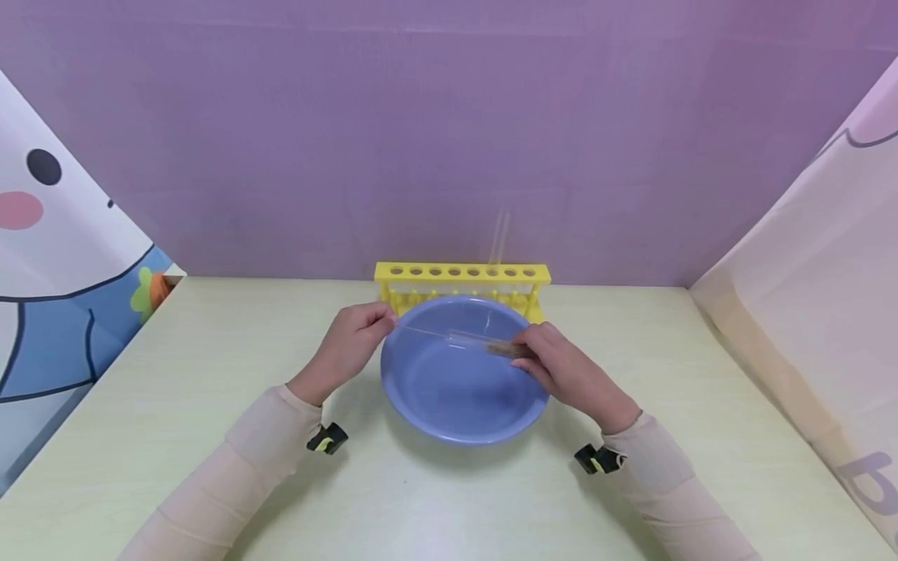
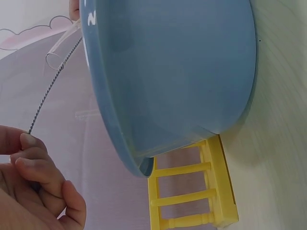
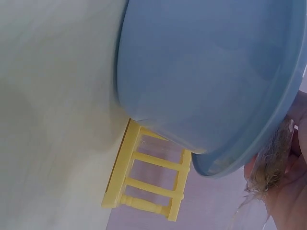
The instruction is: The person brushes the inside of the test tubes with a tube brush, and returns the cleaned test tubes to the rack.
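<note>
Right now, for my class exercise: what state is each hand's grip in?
Left hand: closed, pinching the twisted wire.
Right hand: closed, holding the clear tube with bristles inside.

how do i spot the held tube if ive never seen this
On the pale table, find the round blue basin. Above it, the right grip holds a clear tube lying nearly level. Unlike the standing tube in the yellow rack behind, this one has brownish bristles inside and a twisted wire leaving one end.

Purple bkgd, pale tbl, cartoon cloth L.
</note>
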### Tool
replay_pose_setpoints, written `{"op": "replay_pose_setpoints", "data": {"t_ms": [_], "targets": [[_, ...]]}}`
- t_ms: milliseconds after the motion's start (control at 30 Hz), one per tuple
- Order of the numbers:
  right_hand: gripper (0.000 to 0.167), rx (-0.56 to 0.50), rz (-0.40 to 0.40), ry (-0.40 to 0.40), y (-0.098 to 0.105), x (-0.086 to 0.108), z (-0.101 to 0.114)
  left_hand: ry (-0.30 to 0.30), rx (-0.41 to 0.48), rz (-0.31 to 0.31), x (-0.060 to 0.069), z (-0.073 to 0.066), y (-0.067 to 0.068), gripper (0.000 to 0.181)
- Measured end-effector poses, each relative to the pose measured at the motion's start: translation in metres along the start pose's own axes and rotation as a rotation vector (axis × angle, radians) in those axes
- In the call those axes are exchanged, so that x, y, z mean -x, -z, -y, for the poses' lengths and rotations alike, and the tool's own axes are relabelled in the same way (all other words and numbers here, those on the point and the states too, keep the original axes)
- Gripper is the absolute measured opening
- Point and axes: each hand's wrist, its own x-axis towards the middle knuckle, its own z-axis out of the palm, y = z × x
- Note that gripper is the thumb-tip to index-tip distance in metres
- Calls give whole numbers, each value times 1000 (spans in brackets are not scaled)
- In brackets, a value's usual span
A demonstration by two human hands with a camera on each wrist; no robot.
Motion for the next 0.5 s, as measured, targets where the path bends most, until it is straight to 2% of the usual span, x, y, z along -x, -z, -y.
{"op": "replay_pose_setpoints", "data": {"t_ms": [500], "targets": [[26,22,-60,-8,-1,1,0,35,9,3,0,3,2,25]]}}
